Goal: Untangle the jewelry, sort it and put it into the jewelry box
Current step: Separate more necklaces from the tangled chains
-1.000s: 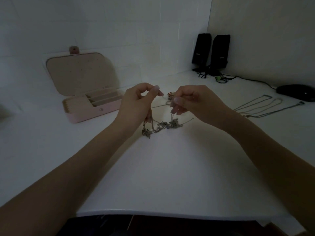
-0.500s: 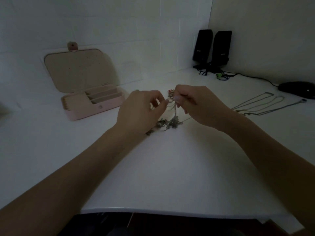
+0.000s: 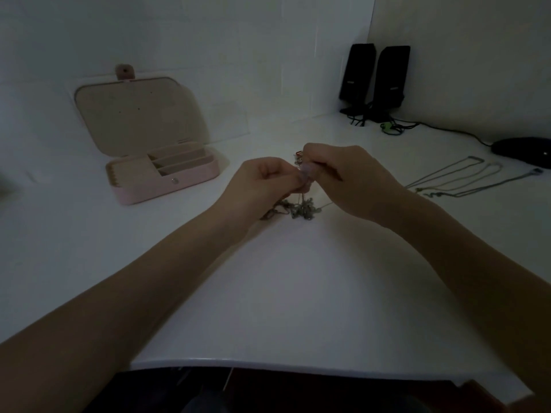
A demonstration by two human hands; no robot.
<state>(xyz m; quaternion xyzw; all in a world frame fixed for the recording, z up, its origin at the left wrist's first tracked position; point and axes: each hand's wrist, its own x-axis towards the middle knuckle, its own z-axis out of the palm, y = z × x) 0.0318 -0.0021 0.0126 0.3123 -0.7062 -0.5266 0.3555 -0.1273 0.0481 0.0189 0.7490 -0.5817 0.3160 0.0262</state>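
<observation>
White desk (image 3: 298, 293) fills the dim view, with pale walls meeting in a corner behind it. Above its middle, the left hand (image 3: 262, 183) and the right hand (image 3: 348, 180) meet fingertip to fingertip, both with fingers curled, pinching strands of a tangled clump of jewelry (image 3: 298, 208). The clump hangs from the fingers and its lower part rests on the desk just below the hands. A pink jewelry box (image 3: 167, 183) sits open to the left, well apart from the hands, its lid tilted back against the wall. Three chains (image 3: 456, 180) lie stretched out side by side on the right. Two black speakers (image 3: 375, 79) stand in the far corner, and a dark mouse (image 3: 524, 150) sits near the right edge.
</observation>
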